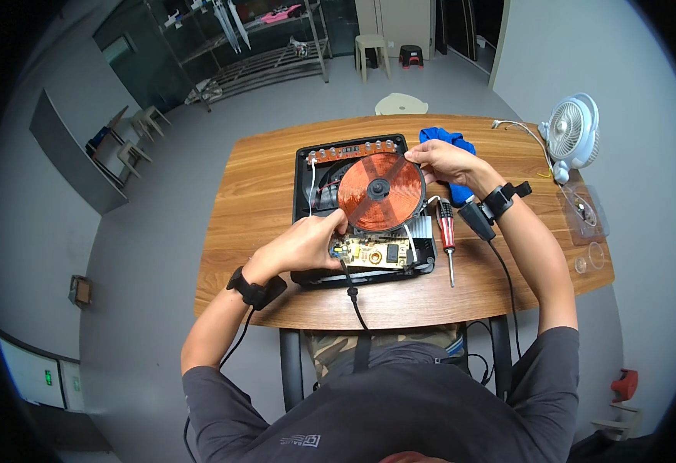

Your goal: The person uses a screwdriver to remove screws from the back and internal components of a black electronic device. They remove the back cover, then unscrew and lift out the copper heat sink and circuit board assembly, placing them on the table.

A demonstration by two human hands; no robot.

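An opened induction cooker, its black housing (301,193) lying flat, is in front of me on the table. A round copper coil (399,185) with a dark centre sits tilted over it. My right hand (446,163) pinches the coil's upper right rim. At the lower left rim, my left hand (307,245) is closed, its thumb against the coil and its fingers beside a pale circuit board (388,253). Along the housing's far edge runs an orange strip board (345,152). Part of a black fan shows behind the coil; the coil hides whatever lies directly beneath.
Right of the housing lies a red and black screwdriver (447,235). A blue cloth (461,193) is behind my right hand. A white fan (573,131) and a clear plastic box (584,212) stand at the right of the wooden table (253,185). A black power cord (353,297) hangs over the front edge.
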